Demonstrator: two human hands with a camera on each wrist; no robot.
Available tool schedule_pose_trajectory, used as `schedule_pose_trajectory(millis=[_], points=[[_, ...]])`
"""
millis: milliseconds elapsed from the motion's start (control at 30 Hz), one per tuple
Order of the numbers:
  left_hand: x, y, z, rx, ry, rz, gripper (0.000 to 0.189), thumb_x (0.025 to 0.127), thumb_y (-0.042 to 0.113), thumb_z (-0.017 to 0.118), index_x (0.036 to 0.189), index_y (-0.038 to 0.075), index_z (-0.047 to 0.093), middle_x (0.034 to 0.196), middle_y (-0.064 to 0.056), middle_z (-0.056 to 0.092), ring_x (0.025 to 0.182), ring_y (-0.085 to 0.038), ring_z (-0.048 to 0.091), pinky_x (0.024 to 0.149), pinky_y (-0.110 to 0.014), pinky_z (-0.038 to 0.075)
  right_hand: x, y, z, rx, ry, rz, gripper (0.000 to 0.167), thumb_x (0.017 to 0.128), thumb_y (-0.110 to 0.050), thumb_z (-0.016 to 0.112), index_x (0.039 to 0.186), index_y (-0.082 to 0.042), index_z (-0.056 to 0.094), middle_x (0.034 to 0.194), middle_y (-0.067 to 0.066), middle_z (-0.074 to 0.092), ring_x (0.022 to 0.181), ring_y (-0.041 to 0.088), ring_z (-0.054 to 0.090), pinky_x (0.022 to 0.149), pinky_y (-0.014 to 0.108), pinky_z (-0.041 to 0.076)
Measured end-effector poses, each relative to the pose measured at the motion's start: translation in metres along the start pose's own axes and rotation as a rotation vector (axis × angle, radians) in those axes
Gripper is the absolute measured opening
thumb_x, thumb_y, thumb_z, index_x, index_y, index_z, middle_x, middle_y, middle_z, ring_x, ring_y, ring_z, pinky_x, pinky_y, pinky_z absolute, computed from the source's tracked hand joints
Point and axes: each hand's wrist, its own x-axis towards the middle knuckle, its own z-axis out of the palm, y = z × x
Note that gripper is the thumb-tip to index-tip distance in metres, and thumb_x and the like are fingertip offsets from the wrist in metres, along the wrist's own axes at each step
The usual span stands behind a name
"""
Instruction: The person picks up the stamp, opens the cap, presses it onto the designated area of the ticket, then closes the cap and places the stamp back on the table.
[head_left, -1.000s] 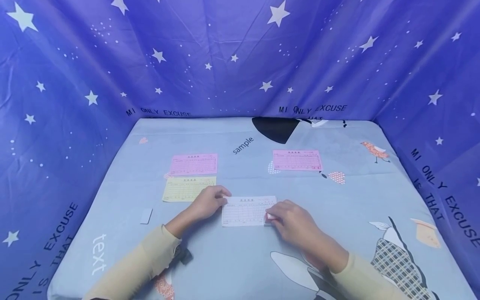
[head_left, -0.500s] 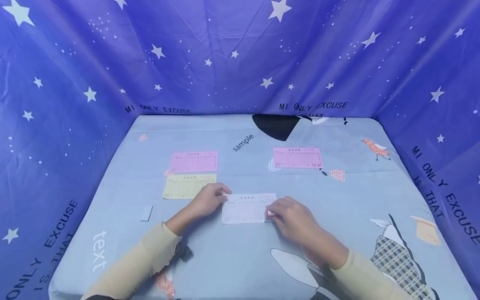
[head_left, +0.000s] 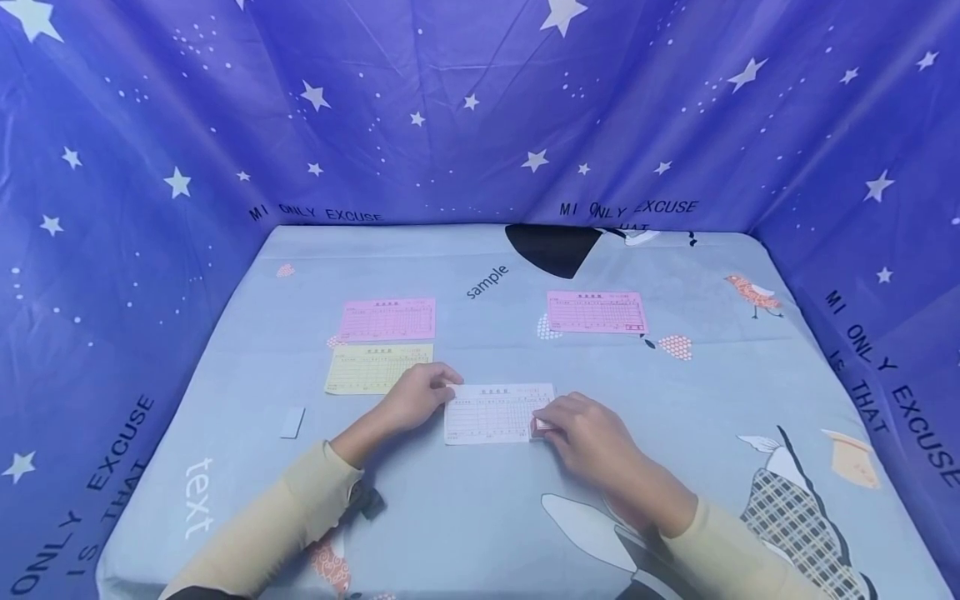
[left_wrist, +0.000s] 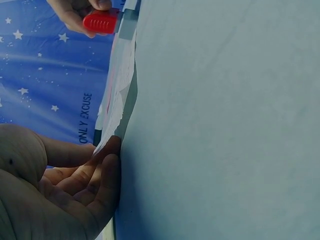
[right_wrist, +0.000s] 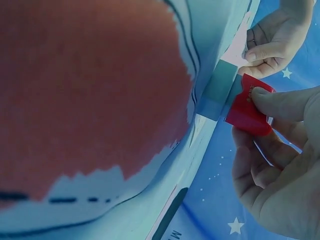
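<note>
A white printed form slip (head_left: 487,417) lies in the middle of the table in the head view. At its upper left edge, my left hand (head_left: 416,400) pinches the paper between thumb and fingers; in the left wrist view the slip (left_wrist: 116,112) bends up there. My right hand (head_left: 592,437) grips a stamp (head_left: 537,427) at the slip's lower right corner. The right wrist view shows the stamp's red top (right_wrist: 250,107) between thumb and fingers, its grey base upright on the paper. The stamp's face is hidden.
Behind my left hand lie a yellow slip (head_left: 367,371) and a pink slip (head_left: 386,319). Another pink slip (head_left: 596,312), red-marked in its lower right corner, is farther right. A small pale rectangular piece (head_left: 292,422) lies left. Starry blue curtains (head_left: 420,100) surround the table.
The head view has tilted slightly upward, so the table sits a little higher in it. Both hands, the slip and the stamp keep nearly the same places relative to each other.
</note>
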Motion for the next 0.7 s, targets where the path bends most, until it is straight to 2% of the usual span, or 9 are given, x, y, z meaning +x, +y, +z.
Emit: schedule_pose_trajectory(millis=[333,700], points=[[0.0004,-0.0016,0.0001,-0.012,0.01,0.006,0.02,0.093,0.001,0.064,0.11,0.008,0.072,0.096,-0.006,0.071,0.075,-0.016,0.062,0.063,-0.029,0.052,0.0006,-0.0025,0.0006,-0.007,0.041,-0.016,0.029,0.075,-0.002,0.085,0.102,-0.008,0.077,0.096,0.003,0.074,0.092,0.021,0.068,0.083,0.037,0.057],[0.0002,-0.0017,0.0009,0.012,0.016,0.008,0.019,0.093,0.003,0.065,0.109,0.009,0.072,0.101,-0.006,0.071,0.08,-0.017,0.062,0.067,-0.03,0.052,0.001,-0.0017,0.0028,-0.003,0.012,0.029,0.028,0.074,0.002,0.083,0.099,-0.008,0.077,0.093,0.003,0.073,0.091,0.021,0.068,0.081,0.037,0.057]])
